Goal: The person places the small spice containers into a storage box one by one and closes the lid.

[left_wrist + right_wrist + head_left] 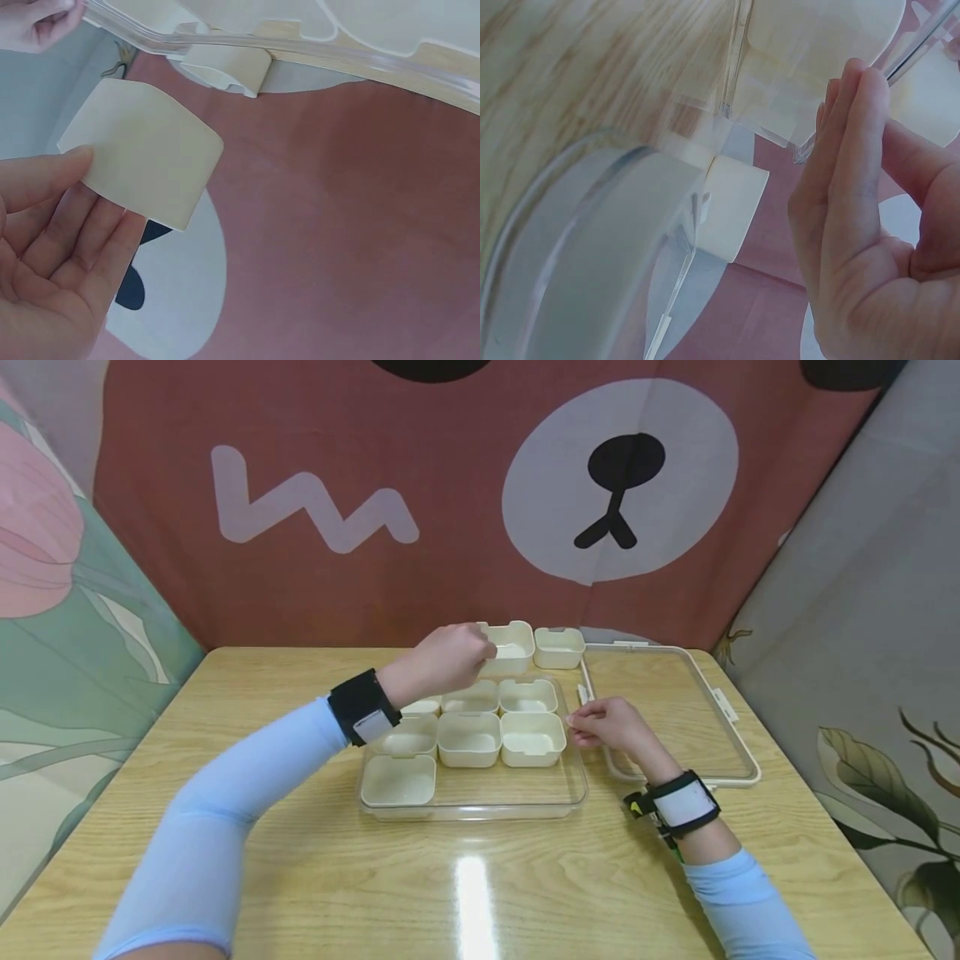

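My left hand [450, 658] grips a small cream box [512, 647] by its left side, above the table behind the clear bin. In the left wrist view, the thumb and fingers of this hand [52, 247] hold the box [150, 154]. At the bin's right wall my right hand [611, 727] pinches the rim between thumb and fingers. Inside the clear plastic bin [480, 812] stand several cream boxes in rows, among them a front-left one [397, 781] and a middle one [469, 742]. The back-left boxes are partly hidden by my left arm.
Another cream box [559, 649] stands at the table's back edge, right of the held one. A clear lid with a cream frame [738, 760] lies on the right of the wooden table [315, 868]. Patterned cloths [450, 585] hang behind and at both sides.
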A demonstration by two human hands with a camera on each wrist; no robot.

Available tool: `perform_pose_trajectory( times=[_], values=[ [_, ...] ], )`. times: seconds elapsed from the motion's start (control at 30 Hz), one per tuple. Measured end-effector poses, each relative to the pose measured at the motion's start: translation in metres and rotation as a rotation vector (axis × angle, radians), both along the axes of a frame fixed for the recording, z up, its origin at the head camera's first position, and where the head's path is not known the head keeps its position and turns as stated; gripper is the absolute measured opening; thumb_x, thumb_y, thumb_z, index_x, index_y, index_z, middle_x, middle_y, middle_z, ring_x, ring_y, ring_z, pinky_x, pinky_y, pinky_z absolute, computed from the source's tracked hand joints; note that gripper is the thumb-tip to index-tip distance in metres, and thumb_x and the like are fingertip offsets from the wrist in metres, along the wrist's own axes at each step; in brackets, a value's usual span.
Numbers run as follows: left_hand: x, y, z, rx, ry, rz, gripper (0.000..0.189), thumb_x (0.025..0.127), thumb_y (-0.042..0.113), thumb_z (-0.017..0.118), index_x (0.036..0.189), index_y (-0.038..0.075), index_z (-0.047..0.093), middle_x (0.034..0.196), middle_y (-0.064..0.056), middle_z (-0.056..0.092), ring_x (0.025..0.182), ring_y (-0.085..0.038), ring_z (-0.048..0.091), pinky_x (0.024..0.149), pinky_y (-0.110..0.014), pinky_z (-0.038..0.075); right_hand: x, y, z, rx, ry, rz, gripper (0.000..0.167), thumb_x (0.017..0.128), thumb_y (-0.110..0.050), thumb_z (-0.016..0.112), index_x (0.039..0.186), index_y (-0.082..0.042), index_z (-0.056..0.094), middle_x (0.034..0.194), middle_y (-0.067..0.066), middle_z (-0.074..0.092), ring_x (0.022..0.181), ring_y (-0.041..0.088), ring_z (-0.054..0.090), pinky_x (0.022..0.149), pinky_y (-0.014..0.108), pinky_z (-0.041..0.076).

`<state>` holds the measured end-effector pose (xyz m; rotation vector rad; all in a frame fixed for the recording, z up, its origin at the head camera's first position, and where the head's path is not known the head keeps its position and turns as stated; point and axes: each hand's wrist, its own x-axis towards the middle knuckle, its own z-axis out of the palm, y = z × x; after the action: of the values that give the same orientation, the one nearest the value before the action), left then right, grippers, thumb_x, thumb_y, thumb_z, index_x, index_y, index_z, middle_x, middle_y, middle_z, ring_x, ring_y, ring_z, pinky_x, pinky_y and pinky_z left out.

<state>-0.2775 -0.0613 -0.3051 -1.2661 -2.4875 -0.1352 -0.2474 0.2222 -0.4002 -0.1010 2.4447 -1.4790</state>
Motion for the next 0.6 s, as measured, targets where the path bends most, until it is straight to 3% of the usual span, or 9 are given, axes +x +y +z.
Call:
perform_pose_trajectory(
  times=[0.3, 0.6],
  values=[
    [0.018, -0.014, -0.003, 0.030, -0.011, -0.004, 0.020, 0.085, -0.005, 0.055, 0.081, 0.005, 0.071, 0.066, -0.003, 0.056, 0.064, -0.015, 0.047, 0.055, -0.024, 0.037, 0.002, 0.000, 0.003, 0.015, 0.000, -0.001, 0.031, 0.093, -0.011, 0.059, 0.109, 0.015, 0.058, 0.079, 0.006, 0.069, 0.068, 0.007, 0.065, 0.073, 0.033, 0.057],
    [0.034, -0.029, -0.011, 0.054, 0.004, -0.059, 0.024, 0.082, -0.009, 0.053, 0.068, 0.007, 0.064, 0.057, 0.003, 0.038, 0.058, -0.012, 0.034, 0.053, -0.022, 0.029, 0.002, -0.002, 0.002, 0.006, -0.006, -0.008, 0.031, 0.093, -0.011, 0.059, 0.110, 0.015, 0.058, 0.079, 0.006, 0.069, 0.068, 0.006, 0.065, 0.073, 0.034, 0.057]
  ],
)
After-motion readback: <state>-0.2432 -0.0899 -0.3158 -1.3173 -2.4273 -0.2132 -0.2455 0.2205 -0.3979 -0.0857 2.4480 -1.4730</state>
